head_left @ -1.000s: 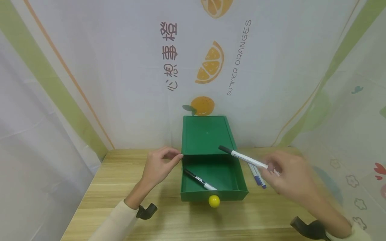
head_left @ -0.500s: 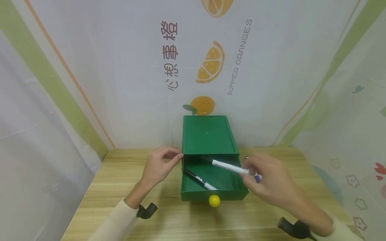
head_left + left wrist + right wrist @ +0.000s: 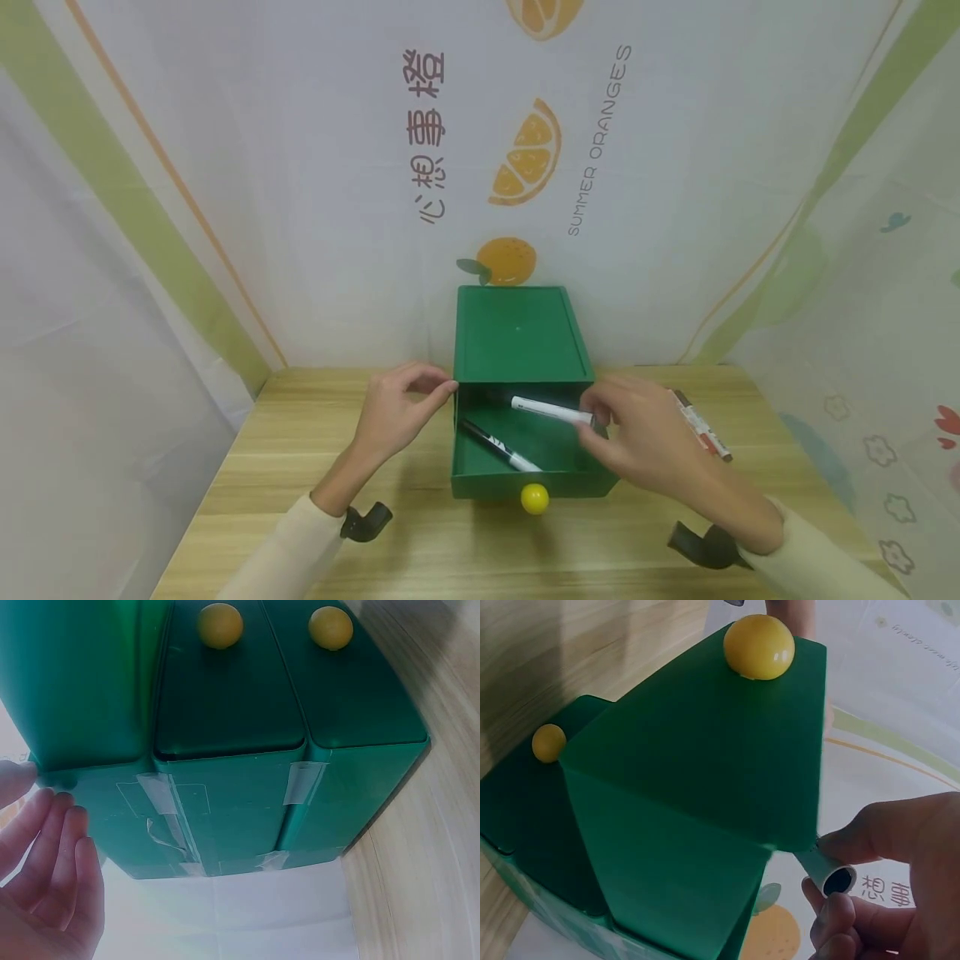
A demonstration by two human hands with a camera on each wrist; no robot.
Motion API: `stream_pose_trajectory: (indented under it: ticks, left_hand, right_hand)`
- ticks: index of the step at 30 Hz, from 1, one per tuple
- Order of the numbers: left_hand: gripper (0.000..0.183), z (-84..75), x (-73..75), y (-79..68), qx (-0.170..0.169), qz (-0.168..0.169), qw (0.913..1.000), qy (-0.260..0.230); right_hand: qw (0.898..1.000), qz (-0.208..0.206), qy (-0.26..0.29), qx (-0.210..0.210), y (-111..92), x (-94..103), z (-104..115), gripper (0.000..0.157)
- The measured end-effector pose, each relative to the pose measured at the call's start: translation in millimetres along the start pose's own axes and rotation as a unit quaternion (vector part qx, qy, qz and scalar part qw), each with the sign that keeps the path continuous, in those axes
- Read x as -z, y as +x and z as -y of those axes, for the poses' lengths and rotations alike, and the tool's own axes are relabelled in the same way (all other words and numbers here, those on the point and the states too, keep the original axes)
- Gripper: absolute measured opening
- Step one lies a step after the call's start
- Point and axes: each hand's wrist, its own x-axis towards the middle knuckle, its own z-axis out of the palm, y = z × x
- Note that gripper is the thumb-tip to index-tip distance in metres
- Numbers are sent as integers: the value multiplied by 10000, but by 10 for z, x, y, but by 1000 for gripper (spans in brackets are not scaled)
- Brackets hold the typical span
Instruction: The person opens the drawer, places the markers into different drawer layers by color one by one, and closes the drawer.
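Note:
A green drawer cabinet (image 3: 517,333) stands at the back of the table, its top drawer (image 3: 495,486) pulled out by a yellow knob (image 3: 535,499). One black-capped white marker (image 3: 498,446) lies slanted inside. My right hand (image 3: 645,425) pinches the end of a second white marker (image 3: 551,409) between thumb and fingers, over the drawer's right side. Its dark cap end points into the shadow under the cabinet top. In the right wrist view the pinched marker end (image 3: 829,874) shows beside the drawer wall. My left hand (image 3: 401,410) touches the cabinet's front left edge, fingers fairly straight.
Two more markers (image 3: 701,425), one red-ended and one dark-ended, lie on the wooden table (image 3: 300,467) right of my right hand. Two lower drawers with yellow knobs (image 3: 220,626) are shut. A white printed cloth (image 3: 337,208) hangs behind the cabinet.
My right hand has moved left, bringing its marker from beside the cabinet to over the open drawer and lower. The left hand stays at the cabinet edge.

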Motion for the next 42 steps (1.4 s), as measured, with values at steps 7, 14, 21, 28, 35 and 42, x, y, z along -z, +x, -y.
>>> stream_pose_trajectory:
  ticks: [7, 14, 21, 28, 35, 42]
  left_hand:
    - [8, -7, 0, 2, 42, 16, 10000, 19]
    - [13, 15, -10, 4, -49, -16, 10000, -23]
    - [9, 17, -11, 2, -45, -18, 10000, 1]
    - [9, 15, -7, 0, -36, -15, 10000, -71]
    - [13, 23, -8, 1, -46, -50, 10000, -65]
    - [10, 16, -8, 0, -30, -66, 9999, -89]
  right_hand:
    - [9994, 333, -37, -73, 61, -55, -21, 9]
    - [9979, 597, -121, -224, 94, -94, -3, 15]
    - [9953, 883, -99, -397, 108, -106, 1, 24]
    - [9927, 1093, 41, -500, 114, -118, 4, 23]
    - [9900, 1322, 4, -489, 111, -131, 13, 22]
    - [9894, 1406, 94, -347, 107, -155, 3, 21]
